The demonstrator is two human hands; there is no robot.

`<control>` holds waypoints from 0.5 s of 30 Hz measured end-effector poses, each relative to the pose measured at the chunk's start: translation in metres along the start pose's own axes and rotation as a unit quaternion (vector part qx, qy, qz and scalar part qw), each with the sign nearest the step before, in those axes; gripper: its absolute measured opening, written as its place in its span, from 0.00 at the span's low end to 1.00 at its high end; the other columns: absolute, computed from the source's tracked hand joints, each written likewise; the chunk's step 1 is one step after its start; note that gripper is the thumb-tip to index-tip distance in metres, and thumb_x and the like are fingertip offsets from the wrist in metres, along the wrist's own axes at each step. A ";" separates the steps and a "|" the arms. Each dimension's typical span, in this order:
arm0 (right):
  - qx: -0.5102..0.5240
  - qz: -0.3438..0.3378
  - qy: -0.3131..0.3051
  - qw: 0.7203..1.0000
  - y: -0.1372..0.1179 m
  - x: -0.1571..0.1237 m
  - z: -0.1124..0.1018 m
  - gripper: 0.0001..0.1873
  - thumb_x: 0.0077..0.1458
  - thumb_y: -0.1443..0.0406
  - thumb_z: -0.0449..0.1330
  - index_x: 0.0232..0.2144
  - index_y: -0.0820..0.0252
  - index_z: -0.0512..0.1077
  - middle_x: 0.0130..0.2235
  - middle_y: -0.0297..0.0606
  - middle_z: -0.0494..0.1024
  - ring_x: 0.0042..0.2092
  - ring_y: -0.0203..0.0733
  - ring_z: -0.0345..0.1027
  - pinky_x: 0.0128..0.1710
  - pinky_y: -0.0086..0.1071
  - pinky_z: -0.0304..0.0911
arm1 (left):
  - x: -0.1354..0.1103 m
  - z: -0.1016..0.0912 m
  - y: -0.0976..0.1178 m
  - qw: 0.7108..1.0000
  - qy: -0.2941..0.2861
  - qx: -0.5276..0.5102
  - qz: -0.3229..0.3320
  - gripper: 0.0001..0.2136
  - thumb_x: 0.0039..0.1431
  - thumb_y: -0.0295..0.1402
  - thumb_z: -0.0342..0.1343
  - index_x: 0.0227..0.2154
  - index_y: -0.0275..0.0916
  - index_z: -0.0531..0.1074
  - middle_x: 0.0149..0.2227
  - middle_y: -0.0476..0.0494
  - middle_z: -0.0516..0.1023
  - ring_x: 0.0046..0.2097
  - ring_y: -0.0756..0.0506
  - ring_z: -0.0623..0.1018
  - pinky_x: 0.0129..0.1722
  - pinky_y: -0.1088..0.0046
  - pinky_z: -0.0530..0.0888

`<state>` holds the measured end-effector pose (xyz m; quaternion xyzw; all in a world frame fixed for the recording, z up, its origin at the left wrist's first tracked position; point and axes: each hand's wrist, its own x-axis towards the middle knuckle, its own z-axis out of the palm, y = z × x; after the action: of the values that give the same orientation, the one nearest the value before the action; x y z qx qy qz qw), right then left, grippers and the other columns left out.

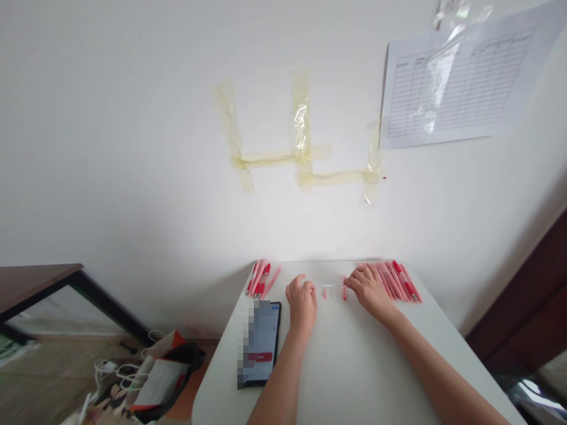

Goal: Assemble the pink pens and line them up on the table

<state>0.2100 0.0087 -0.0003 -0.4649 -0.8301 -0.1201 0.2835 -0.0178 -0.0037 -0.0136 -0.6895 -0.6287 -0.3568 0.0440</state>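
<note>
My right hand [370, 292] pinches one end of a thin, pale pen refill [331, 285], which points left across the tabletop. Just beneath the fingertips lies a pink-red pen part [344, 290], and a smaller pink pen piece [325, 293] sits to its left. My left hand [302, 301] is open with loosely bent fingers, left of these parts and holding nothing. A row of pink and red pens [398, 282] lies right of my right hand, partly covered by it. Several more pens [262, 280] are grouped at the table's far left corner.
A phone [261, 348] lies on the white table [345, 378] beside my left forearm. The table's back edge meets a wall with yellowed tape [270, 159] and a taped paper form [456, 88]. Left stand a dark table [39, 286] and bags with cables [155, 378] on the floor.
</note>
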 end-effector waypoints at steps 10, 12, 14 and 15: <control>0.012 -0.009 0.004 1.000 -0.002 0.000 0.000 0.15 0.68 0.68 0.51 0.42 0.54 0.78 0.40 0.40 0.78 0.50 0.48 0.64 0.64 0.50 0.49 | 0.000 -0.002 0.002 1.000 -0.014 -0.015 -0.003 0.08 0.61 0.24 0.52 0.35 0.39 0.76 0.53 0.39 0.72 0.57 0.39 0.71 0.62 0.47 0.64; 0.012 -0.014 0.010 1.000 -0.001 0.000 0.001 0.14 0.67 0.69 0.52 0.41 0.54 0.78 0.40 0.39 0.78 0.51 0.48 0.64 0.64 0.51 0.49 | 0.000 -0.001 0.001 1.000 -0.012 -0.021 -0.003 0.08 0.60 0.23 0.52 0.34 0.40 0.75 0.53 0.40 0.72 0.57 0.40 0.71 0.62 0.47 0.64; 0.012 -0.020 0.020 1.000 -0.001 0.000 0.002 0.13 0.66 0.70 0.53 0.41 0.54 0.78 0.40 0.39 0.78 0.50 0.47 0.64 0.64 0.51 0.50 | 0.000 0.000 0.000 0.999 -0.010 -0.030 0.002 0.09 0.60 0.23 0.52 0.34 0.40 0.75 0.53 0.40 0.73 0.57 0.40 0.71 0.62 0.47 0.64; 0.012 -0.022 0.024 0.999 -0.001 0.000 0.003 0.13 0.66 0.70 0.53 0.40 0.54 0.77 0.40 0.39 0.78 0.50 0.47 0.64 0.64 0.51 0.50 | 0.000 0.001 0.000 0.999 -0.010 -0.036 0.005 0.09 0.59 0.22 0.52 0.34 0.40 0.75 0.52 0.41 0.73 0.57 0.40 0.71 0.62 0.46 0.64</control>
<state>0.2081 0.0099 -0.0025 -0.4397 -0.8346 -0.1275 0.3063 -0.0172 -0.0034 -0.0147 -0.6976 -0.6124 -0.3717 0.0149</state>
